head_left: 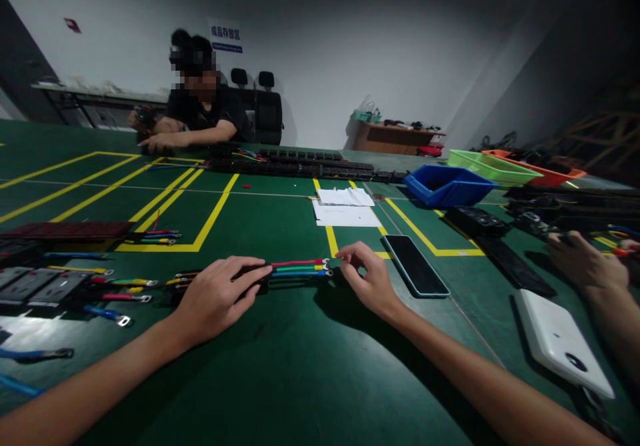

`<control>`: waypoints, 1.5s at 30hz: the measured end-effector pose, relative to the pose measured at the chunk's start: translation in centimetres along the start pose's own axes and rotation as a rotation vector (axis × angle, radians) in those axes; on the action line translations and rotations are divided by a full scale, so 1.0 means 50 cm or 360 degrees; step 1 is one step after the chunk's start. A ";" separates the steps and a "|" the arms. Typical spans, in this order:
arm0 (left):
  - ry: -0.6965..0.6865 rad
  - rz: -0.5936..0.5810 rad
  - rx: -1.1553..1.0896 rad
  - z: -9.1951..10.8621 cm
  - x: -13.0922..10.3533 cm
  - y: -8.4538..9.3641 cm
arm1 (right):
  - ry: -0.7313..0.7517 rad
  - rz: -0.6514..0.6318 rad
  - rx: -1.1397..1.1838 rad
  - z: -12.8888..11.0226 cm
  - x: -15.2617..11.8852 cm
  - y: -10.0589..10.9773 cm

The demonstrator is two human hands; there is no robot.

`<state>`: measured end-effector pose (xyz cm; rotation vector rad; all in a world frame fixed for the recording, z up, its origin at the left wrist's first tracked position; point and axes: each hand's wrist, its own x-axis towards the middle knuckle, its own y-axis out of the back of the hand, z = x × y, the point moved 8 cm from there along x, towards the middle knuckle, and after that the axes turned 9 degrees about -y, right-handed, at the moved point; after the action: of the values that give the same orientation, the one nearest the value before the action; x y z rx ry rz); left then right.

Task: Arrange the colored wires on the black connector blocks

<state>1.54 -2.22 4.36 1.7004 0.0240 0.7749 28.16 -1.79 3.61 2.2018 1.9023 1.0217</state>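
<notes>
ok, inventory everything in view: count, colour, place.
Table: 1, green, yellow-lined, centre
Black strip: 1, black, centre-left
Ring-ended wires: many, mixed colours, centre and left
Socket unit: at least 1, grey, left
Red strip: 1, dark red, left
Dark strips: several, black, table's far side
Papers: at least 2, white, centre
Bins: 3, blue, green, orange, far right
Phone: 1, black-screened, centre-right
Black bar: 1, black, right of phone
White device: 1, white, lower right
Co-worker: 1, black top, across table
Another person's hand: 1, bare, right edge
Seat: at least 1, black, background
Wooden desk: 1, brown, background
Wall signs: 2, white-blue and red, background
Left hand: 1, bare, on black strip
Right hand: 1, bare, near wire ends
</notes>
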 end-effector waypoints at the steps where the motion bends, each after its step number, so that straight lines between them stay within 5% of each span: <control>1: 0.0002 0.0001 -0.0001 0.000 0.000 0.000 | 0.0039 -0.0041 -0.0017 -0.004 -0.001 -0.004; 11: 0.0002 0.0002 -0.0014 0.000 0.000 0.002 | 0.0028 -0.0413 -0.0233 0.005 -0.005 -0.049; 19: 0.0001 0.0003 -0.0025 -0.001 0.000 -0.001 | 0.0125 -0.0137 -0.0140 -0.014 -0.007 -0.012; 25: -0.0016 0.0019 -0.0002 0.002 0.003 0.001 | 0.0036 -0.0450 -0.0370 0.005 -0.006 -0.054; 32: -0.0005 0.0024 -0.0013 0.001 0.001 0.002 | 0.0127 -0.0279 -0.0262 -0.011 -0.008 -0.032; 38: -0.0003 0.0044 -0.0007 0.001 0.002 0.005 | 0.0230 -0.0501 -0.0404 -0.020 -0.018 -0.058; 45: 0.0002 0.0014 -0.0004 0.003 0.002 0.006 | 0.0267 -0.0145 -0.0278 -0.035 -0.018 -0.020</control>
<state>1.56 -2.38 4.63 1.6986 0.0166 0.7822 26.36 -3.01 4.13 1.9731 1.8757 1.3375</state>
